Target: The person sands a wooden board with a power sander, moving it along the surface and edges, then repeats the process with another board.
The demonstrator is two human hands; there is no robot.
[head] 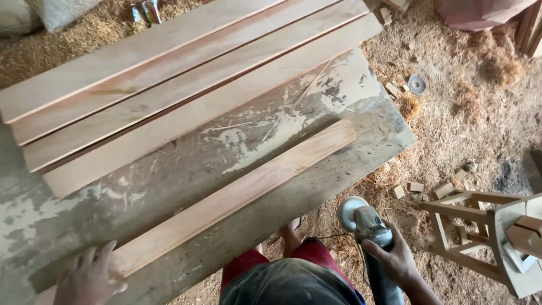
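A long narrow wooden plank (237, 195) lies diagonally across a worn, paint-smeared workbench (350, 164). My left hand (87, 277) rests flat on the plank's near left end, fingers spread. My right hand (395, 260) grips a grey angle grinder (364, 220) below the bench's right edge; its round sanding disc faces up and its cord trails toward my legs.
Several wider planks (169, 85) lie side by side along the bench's far half. Sawdust, shavings and small wood offcuts (415, 186) cover the floor at right. A wooden stool frame (485, 231) stands at lower right. A loose disc (416, 83) lies on the floor.
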